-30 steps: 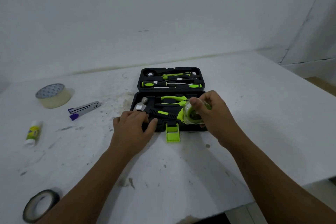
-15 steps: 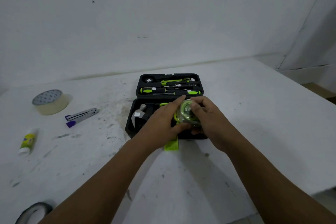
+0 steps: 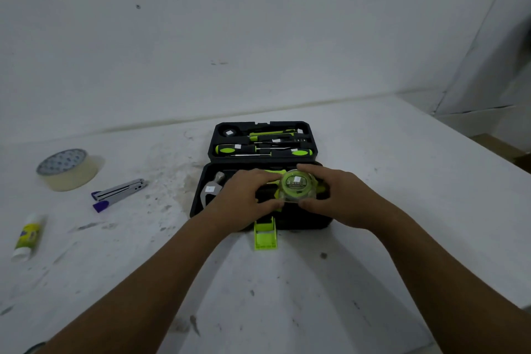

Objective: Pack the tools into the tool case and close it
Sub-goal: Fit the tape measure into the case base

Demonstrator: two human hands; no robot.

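Note:
A black tool case (image 3: pixel 304 223) lies open on the white table, its lid (image 3: pixel 263 123) flat behind it with green-handled screwdrivers (image 3: pixel 238 149) seated in slots. A hammer head (image 3: pixel 211 188) shows in the near half at the left. Over the right part of the near half, my left hand (image 3: pixel 244 198) and my right hand (image 3: pixel 342 195) both grip a round green tape measure (image 3: pixel 296 184), face up. The hands hide most of the near tray. The green latch (image 3: pixel 265 234) hangs open at the case's front edge.
Left of the case lie a roll of masking tape (image 3: pixel 67 169), a purple and grey stapler (image 3: pixel 117 194) and a glue stick (image 3: pixel 27 237). A dark tape roll (image 3: pixel 34 348) barely shows at the bottom left. The table's right edge drops off near the wall.
My left hand left the case's front-left edge and joined the right hand on the tape measure, which now sits lower and face up over the case's right part.

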